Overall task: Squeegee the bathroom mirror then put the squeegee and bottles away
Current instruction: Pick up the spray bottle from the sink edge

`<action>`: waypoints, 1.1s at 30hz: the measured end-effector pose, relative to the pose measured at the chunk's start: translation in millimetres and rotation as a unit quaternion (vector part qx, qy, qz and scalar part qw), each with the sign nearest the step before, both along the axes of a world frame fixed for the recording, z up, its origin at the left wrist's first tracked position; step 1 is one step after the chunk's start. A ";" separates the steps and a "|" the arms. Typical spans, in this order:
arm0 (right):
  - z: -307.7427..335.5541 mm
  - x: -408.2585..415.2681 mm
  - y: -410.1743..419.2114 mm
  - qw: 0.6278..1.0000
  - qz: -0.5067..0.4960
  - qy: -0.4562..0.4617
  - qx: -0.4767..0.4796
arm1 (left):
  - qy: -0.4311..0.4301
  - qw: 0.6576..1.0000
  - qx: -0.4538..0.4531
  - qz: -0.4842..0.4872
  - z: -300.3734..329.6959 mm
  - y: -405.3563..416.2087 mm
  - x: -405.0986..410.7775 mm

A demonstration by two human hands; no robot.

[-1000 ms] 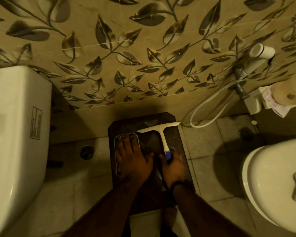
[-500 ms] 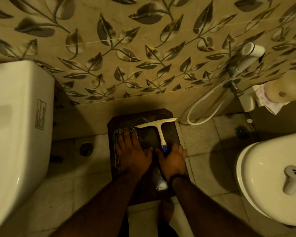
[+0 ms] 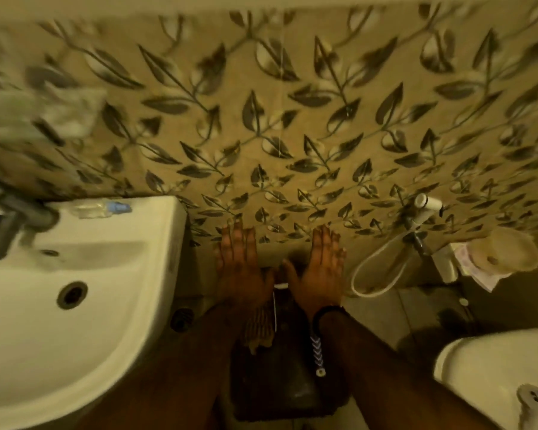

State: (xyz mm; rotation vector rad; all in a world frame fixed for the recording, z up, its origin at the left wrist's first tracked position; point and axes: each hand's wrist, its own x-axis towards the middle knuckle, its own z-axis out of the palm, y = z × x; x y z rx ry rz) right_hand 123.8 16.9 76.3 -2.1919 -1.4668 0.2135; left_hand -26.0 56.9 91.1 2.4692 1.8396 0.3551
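Both hands, left hand (image 3: 246, 271) and right hand (image 3: 319, 268), are held flat, with nothing grasped. The squeegee (image 3: 280, 285) is glimpsed between them, below on the dark stool (image 3: 274, 383); its axis cannot be told.

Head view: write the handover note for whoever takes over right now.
Left hand: open, fingers straight, holding nothing.
Right hand: open, also holding nothing.
Both hands hover over the dark stool between the sink and the toilet.
Squeegee: in neither hand. A white sliver between the thumbs may be it, but it is too hidden to be sure.
Bottle: clear with a blue cap, lying on the sink's back rim.
Mirror: not in view, so I cannot judge the wiping.
Left to do: probably put that bottle away and check where the squeegee sits.
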 end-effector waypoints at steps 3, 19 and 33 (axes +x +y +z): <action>41.2 -5.6 23.5 0.999 0.016 -0.016 0.027 | -0.006 1.000 0.009 0.026 41.4 17.9 -5.8; 159.7 -176.1 98.5 0.971 0.214 0.020 0.103 | -0.004 0.974 0.126 0.189 148.8 26.3 -192.0; 124.8 -308.4 157.0 0.942 0.333 -0.016 -0.033 | -0.001 0.946 0.039 0.322 120.9 39.2 -343.8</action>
